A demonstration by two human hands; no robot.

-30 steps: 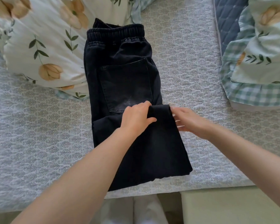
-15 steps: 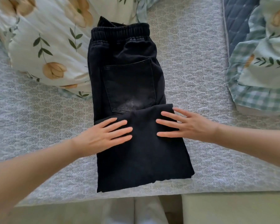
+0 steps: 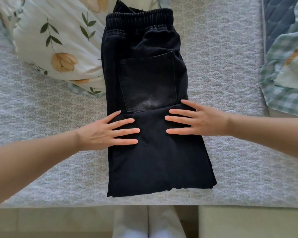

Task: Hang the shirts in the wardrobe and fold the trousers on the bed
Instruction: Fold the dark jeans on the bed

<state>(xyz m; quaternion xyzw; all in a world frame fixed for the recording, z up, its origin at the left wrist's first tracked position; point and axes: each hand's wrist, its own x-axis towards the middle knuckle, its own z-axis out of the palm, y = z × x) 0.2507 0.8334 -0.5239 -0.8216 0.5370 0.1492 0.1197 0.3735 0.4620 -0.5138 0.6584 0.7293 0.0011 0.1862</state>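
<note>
Your trousers [image 3: 150, 160] lay flat on the bed [image 3: 41, 109], waistband away from you beside the flowered pillow [image 3: 58, 40], the legs already doubled up to just under the back pocket. Your left hand [image 3: 100, 133] and right hand [image 3: 205, 121] rested open on that top layer, fingers straight, gripping nothing. One more fold looked due; no shirts or wardrobe showed, so that half couldn't be judged.

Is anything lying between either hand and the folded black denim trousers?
Nothing visible. The left hand and right hand lie flat on the folded black denim trousers, fingers straight, directly on the cloth.
</note>
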